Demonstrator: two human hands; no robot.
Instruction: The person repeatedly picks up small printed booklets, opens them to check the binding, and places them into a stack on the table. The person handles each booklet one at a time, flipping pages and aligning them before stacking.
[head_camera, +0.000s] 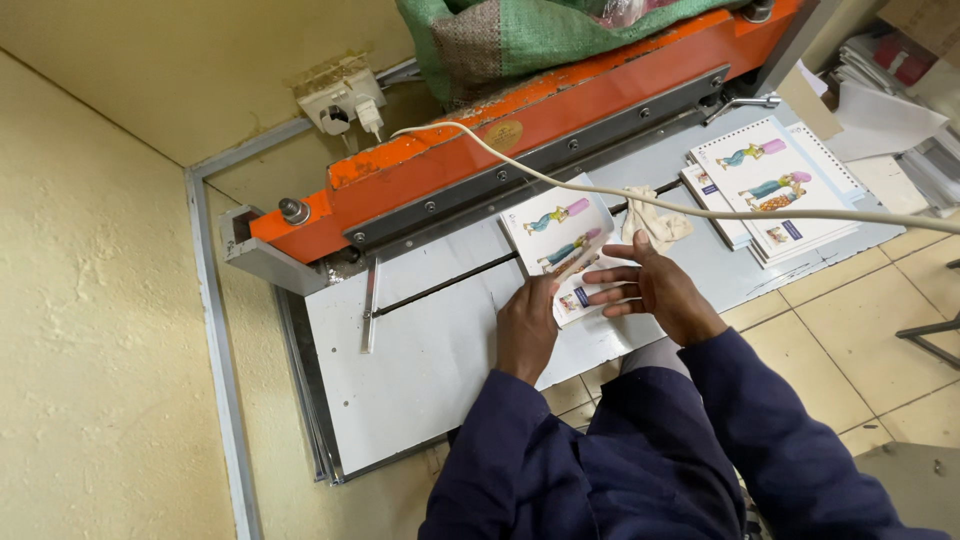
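Dark navy long sleeves (770, 420), matching navy garment, bare hands, no gloves

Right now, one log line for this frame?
left hand: on printed sheets | right hand: flat on sheets | sheets: under orange press bar | stack: right

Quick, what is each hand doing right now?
Left hand: fingers curled on the near edge of the white illustrated sheets, gripping them.
Right hand: open, fingers spread flat on the sheets.

A green woven sack (520, 40) sits above a wall socket (340, 100); white cable (700, 205) crosses the tiled floor (850, 340).
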